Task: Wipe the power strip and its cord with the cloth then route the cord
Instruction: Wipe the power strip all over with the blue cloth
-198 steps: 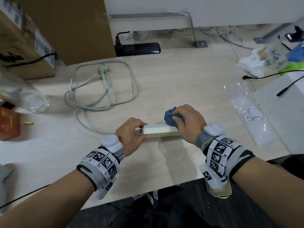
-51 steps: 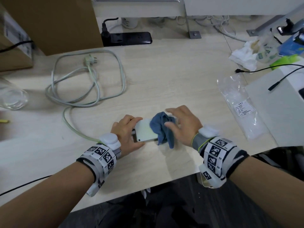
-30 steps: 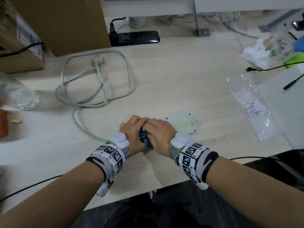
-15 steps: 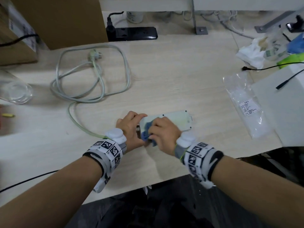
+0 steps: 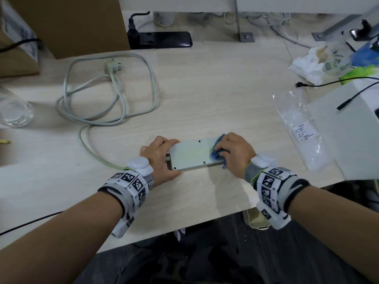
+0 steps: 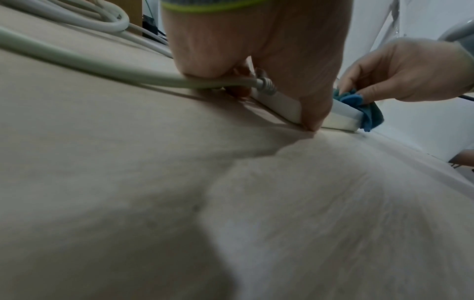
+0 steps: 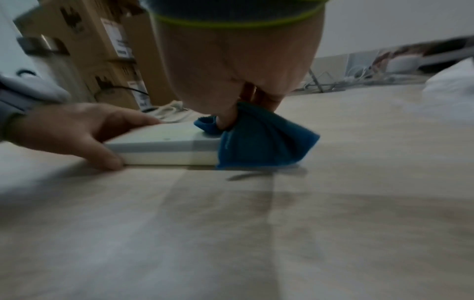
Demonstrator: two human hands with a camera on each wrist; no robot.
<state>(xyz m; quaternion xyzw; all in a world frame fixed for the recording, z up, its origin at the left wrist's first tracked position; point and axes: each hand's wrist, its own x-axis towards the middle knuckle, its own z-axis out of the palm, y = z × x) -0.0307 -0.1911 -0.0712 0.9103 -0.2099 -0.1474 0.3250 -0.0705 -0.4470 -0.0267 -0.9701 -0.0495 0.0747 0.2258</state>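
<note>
The white power strip (image 5: pixel 190 154) lies back side up near the table's front edge, also seen as a flat white block (image 7: pixel 164 148) in the right wrist view. My left hand (image 5: pixel 159 154) grips its left end, thumb on the near side (image 6: pixel 315 113), where the cord (image 6: pixel 102 73) enters. My right hand (image 5: pixel 233 152) holds the bunched blue cloth (image 5: pixel 217 153) on the strip's right end; part of the cloth (image 7: pixel 259 142) hangs over that end. The grey-white cord (image 5: pixel 90 117) runs left and lies in loose loops, its plug (image 5: pixel 110 65) free at the back.
A black power strip (image 5: pixel 160 39) with a plug in it sits at the back by a cardboard box (image 5: pixel 67 25). A glass jar (image 5: pixel 14 109) stands far left. On the right lie a plastic bag (image 5: pixel 297 128), a white box (image 5: pixel 348 130), thin black cables and crumpled tissue (image 5: pixel 307 66).
My right hand has slid the cloth along the strip's back from its left end to its right end. The left hand keeps its hold on the left end.
</note>
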